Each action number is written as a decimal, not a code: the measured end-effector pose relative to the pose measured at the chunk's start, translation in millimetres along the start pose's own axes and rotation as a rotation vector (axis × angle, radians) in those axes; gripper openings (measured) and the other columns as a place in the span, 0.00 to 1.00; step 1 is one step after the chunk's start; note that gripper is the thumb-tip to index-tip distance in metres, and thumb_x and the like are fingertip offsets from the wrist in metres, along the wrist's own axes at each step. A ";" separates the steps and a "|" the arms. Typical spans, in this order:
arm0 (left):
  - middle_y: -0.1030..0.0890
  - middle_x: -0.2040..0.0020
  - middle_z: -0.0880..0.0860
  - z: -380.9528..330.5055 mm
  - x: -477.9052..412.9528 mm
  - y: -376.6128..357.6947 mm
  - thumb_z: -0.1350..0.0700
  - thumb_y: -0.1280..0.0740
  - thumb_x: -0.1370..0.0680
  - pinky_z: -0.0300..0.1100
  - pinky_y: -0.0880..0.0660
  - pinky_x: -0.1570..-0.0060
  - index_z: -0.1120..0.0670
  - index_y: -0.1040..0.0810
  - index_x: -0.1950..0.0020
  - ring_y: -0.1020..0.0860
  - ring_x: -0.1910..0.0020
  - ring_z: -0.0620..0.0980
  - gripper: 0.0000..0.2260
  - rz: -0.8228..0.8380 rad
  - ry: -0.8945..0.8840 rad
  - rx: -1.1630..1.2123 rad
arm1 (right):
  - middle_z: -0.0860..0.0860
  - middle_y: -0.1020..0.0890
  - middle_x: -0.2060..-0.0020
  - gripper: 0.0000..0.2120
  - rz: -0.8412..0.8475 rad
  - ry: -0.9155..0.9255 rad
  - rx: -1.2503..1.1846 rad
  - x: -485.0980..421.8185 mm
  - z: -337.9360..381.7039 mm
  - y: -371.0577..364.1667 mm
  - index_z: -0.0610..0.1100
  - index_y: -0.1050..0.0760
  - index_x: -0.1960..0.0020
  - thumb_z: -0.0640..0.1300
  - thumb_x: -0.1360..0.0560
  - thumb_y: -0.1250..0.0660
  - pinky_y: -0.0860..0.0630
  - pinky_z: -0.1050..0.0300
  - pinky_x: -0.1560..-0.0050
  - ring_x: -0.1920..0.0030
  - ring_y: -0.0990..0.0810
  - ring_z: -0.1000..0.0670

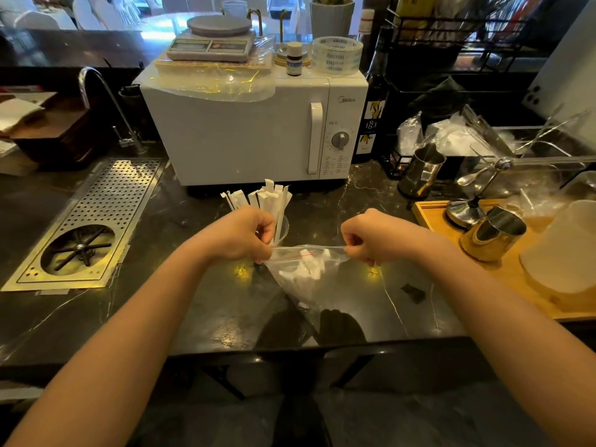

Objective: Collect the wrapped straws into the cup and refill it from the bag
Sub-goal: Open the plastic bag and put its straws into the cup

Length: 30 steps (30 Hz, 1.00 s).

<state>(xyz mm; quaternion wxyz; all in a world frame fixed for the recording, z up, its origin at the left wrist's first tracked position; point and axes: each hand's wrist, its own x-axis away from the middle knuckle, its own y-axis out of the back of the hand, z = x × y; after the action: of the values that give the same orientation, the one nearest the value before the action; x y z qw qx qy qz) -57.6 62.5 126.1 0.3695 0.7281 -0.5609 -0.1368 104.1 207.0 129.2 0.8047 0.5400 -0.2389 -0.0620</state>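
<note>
A clear zip bag (309, 279) with a red seal line hangs over the dark counter, with white wrapped straws inside. My left hand (242, 235) pinches the bag's left top corner and my right hand (367, 237) pinches the right top corner, so the mouth is stretched between them. Just behind my left hand stands a clear cup (283, 229) on the counter. A bunch of white wrapped straws (267, 200) sticks upright out of it. My left hand hides most of the cup.
A white microwave (254, 130) stands right behind the cup. A perforated metal rinser tray (96, 217) is sunk into the counter at left. At right are a wooden tray (516, 272) with metal jiggers (493, 233) and a steel pitcher (419, 172). The counter's front edge runs below the bag.
</note>
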 end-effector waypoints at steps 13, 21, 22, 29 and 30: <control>0.24 0.79 0.51 26.8 11.8 -28.1 0.51 0.45 0.22 0.34 0.30 0.80 0.54 0.31 0.76 0.28 0.80 0.47 0.22 -0.004 0.221 0.825 | 0.37 0.17 0.53 0.12 -0.163 0.014 -0.528 2.5 12.4 5.4 0.44 0.35 0.65 0.37 0.23 0.40 0.22 0.64 0.71 0.68 0.17 0.52; 0.15 0.57 0.60 30.2 35.7 -130.7 0.28 0.52 0.35 0.45 0.20 0.68 0.63 0.23 0.50 0.16 0.61 0.55 0.41 0.589 0.478 1.501 | 0.48 0.19 0.59 0.13 -0.264 0.094 -1.040 8.6 33.2 12.7 0.42 0.36 0.65 0.35 0.22 0.43 0.22 0.67 0.73 0.72 0.18 0.54; 0.16 0.55 0.62 19.8 35.7 -134.5 0.29 0.48 0.37 0.47 0.19 0.66 0.64 0.24 0.48 0.16 0.59 0.56 0.40 0.491 0.476 1.692 | 0.48 0.18 0.59 0.13 -0.267 0.117 -1.108 10.0 35.2 14.7 0.42 0.36 0.65 0.35 0.23 0.43 0.21 0.67 0.73 0.72 0.18 0.54; 0.15 0.53 0.60 -17.1 31.9 -120.6 0.41 0.32 0.38 0.49 0.19 0.60 0.58 0.23 0.49 0.15 0.57 0.54 0.25 -0.147 0.150 2.117 | 0.47 0.14 0.66 0.15 -0.207 0.257 -1.472 21.3 32.1 15.8 0.41 0.36 0.67 0.31 0.24 0.47 0.21 0.64 0.74 0.74 0.18 0.53; 0.16 0.52 0.60 -18.0 31.9 -115.3 0.44 0.27 0.40 0.49 0.18 0.59 0.58 0.22 0.48 0.15 0.57 0.55 0.26 -0.162 0.099 2.129 | 0.47 0.14 0.65 0.15 -0.197 0.276 -1.496 23.0 29.3 14.7 0.41 0.36 0.68 0.31 0.24 0.47 0.20 0.64 0.73 0.74 0.18 0.53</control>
<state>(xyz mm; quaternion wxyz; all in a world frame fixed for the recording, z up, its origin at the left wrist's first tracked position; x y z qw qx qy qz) 46.6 51.4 65.7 -0.4444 0.7158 -0.3258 0.4289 108.8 180.2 158.6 0.9692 -0.1266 0.0186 -0.2104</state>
